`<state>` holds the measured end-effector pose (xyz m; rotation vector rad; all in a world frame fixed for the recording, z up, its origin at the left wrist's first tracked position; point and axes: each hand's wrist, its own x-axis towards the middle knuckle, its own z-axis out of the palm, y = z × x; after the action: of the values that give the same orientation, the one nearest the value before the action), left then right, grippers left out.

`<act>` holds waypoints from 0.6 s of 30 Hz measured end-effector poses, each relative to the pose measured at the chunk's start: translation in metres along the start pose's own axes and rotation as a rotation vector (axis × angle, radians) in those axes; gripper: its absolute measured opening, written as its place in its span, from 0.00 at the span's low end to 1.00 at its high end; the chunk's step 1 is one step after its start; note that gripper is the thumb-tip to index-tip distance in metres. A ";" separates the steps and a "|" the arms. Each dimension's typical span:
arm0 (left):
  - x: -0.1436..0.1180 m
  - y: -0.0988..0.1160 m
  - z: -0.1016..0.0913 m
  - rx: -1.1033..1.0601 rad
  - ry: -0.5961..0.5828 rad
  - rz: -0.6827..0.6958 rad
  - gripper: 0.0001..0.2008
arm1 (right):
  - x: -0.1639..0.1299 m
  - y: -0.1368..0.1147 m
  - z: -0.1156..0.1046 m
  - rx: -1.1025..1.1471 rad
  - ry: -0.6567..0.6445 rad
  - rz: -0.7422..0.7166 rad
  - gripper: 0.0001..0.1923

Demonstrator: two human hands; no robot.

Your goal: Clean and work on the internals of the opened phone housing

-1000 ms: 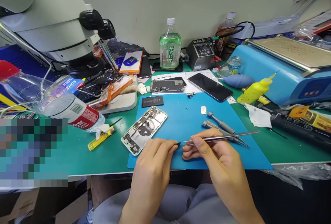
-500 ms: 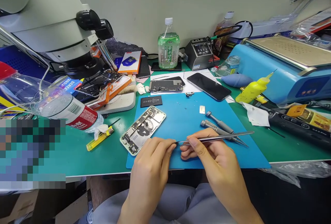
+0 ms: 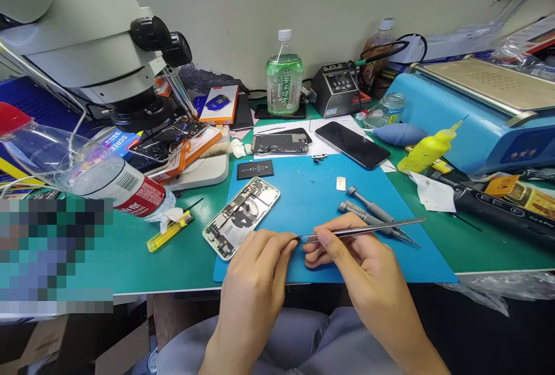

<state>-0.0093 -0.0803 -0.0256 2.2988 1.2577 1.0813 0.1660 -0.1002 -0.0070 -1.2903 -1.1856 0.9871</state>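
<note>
My left hand (image 3: 258, 271) is closed in a pinch on a tiny dark part (image 3: 298, 238), mostly hidden by the fingertips. In my right hand (image 3: 353, 259) are metal tweezers (image 3: 368, 228), their tips pointing left and meeting that part. Both hands hover over the front of the blue mat (image 3: 290, 207). An opened phone housing (image 3: 243, 216), its inner boards bare, lies just left of my left hand. Behind it sits a black battery (image 3: 255, 169). Two grey screwdrivers (image 3: 373, 222) lie partly behind the tweezers. A small metal plate (image 3: 341, 183) rests beyond them.
At the back are a phone screen assembly (image 3: 280, 143), a dark phone (image 3: 352, 144) and a green tea bottle (image 3: 284, 83). A microscope (image 3: 99, 40) overhangs the left, above a leaning water bottle (image 3: 134, 190) and a yellow lighter (image 3: 169, 231). A blue machine (image 3: 468, 126) stands right.
The whole view has shifted very slightly. Both hands, the tweezers and the small part keep nearly the same pose.
</note>
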 end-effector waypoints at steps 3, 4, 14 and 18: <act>0.000 0.000 0.001 0.013 0.006 0.012 0.07 | 0.002 0.000 0.000 0.027 0.009 0.023 0.14; 0.000 0.000 0.001 0.017 0.008 0.017 0.07 | 0.002 0.000 0.000 0.040 0.024 0.027 0.14; 0.000 0.001 0.000 0.011 0.003 -0.004 0.08 | -0.002 0.000 0.003 0.039 0.075 0.002 0.13; 0.000 0.001 -0.001 0.008 0.008 -0.005 0.08 | -0.001 -0.001 0.003 0.010 0.056 -0.012 0.14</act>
<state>-0.0091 -0.0814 -0.0244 2.2983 1.2716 1.0866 0.1631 -0.1012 -0.0061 -1.2940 -1.1429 0.9410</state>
